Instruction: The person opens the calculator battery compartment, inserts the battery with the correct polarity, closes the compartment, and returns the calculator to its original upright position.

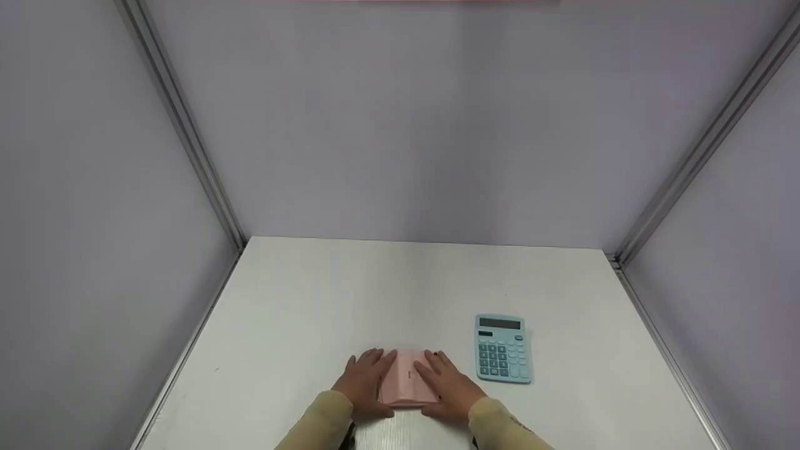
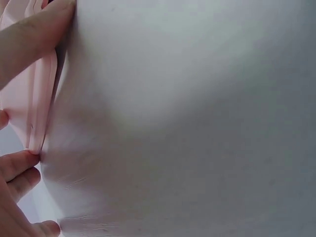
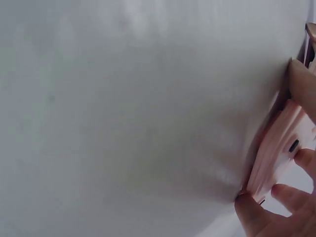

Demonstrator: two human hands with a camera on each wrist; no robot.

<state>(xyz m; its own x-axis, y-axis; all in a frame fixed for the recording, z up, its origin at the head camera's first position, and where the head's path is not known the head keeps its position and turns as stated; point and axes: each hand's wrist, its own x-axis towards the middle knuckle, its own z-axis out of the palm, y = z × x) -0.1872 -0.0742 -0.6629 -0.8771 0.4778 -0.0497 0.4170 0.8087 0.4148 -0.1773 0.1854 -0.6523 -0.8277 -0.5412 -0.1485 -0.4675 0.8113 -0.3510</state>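
Observation:
A small pink book-like item (image 1: 401, 384) with layered edges lies on the white table near its front, a fold line running down it. My left hand (image 1: 364, 384) rests along its left side, fingers spread forward and thumb by the near edge. On the right side my right hand (image 1: 456, 389) lies with fingers spread over the pink surface, its thumb also near the front edge. The right wrist view shows layered pink edges (image 3: 269, 148) and a small dark oval mark (image 3: 294, 146) beside a fingertip. The palms hide parts of both sides.
A light blue calculator (image 1: 503, 349) lies to the right of the right hand, screen at the far end. The white table (image 1: 300, 300) is bounded by grey panels (image 1: 400, 125) at the back and both sides, with metal corner posts.

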